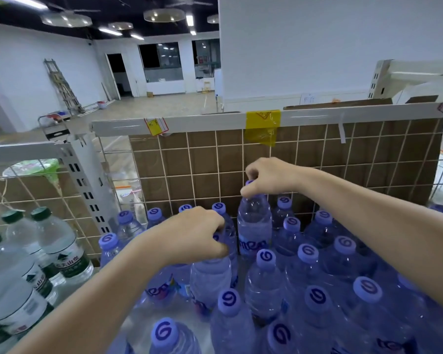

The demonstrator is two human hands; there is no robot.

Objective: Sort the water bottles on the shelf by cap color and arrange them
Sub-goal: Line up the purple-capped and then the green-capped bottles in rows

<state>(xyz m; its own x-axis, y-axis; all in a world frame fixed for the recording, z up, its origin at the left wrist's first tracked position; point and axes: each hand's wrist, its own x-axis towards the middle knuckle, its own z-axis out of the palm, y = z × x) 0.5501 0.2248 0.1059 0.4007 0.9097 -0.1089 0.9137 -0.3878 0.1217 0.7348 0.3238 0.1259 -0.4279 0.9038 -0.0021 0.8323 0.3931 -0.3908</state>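
Observation:
Several clear water bottles with purple caps point(265, 259) stand packed together on the shelf in front of me. My right hand point(267, 178) grips the cap of one purple-capped bottle point(254, 226), raised a little above its neighbours near the back grid. My left hand point(197, 235) grips the top of another purple-capped bottle point(210, 279); its cap is hidden under my fingers. At the left stand several bottles with dark green caps point(40, 213) and white-green labels.
A white wire grid point(304, 159) backed by brown cardboard closes the back of the shelf, under a white rail point(215, 122) with yellow tape. A slotted white upright point(87, 180) stands between the green-capped and purple-capped groups. A room with a ladder lies beyond.

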